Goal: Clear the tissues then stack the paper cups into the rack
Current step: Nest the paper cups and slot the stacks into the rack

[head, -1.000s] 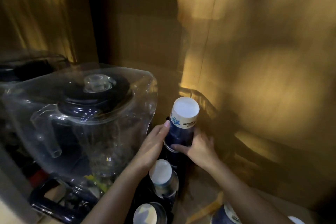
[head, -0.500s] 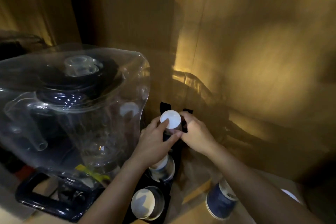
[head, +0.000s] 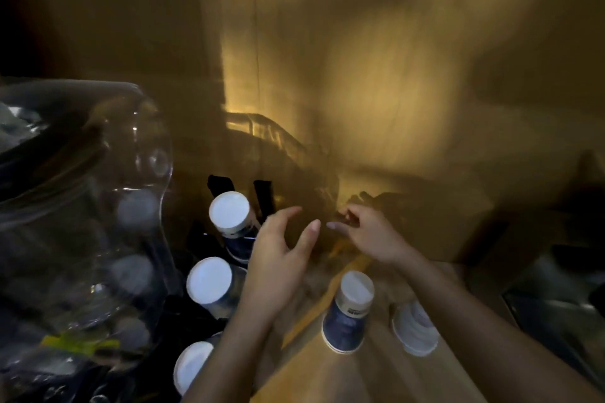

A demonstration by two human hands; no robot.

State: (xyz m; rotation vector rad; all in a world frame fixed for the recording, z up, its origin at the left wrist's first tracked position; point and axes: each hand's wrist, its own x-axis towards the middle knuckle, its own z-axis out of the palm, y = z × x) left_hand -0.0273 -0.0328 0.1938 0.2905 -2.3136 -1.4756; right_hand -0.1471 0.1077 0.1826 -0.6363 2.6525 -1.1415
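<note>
Two bare forearms in view, entering from the lower edge beside the navy paper cup (head: pixel 347 314). No sleeves, cuffs, gloves, watch, rings or bands visible on either arm. Left hand (head: pixel 278 263) just left of that cup; right hand (head: pixel 368 235) above and slightly right of it. Fingers (head: pixel 309 235) bare, nails short and unpainted as far as discernible. Edges of both hands softened by motion blur; finer surface detail not readable in the dim amber light.
</note>
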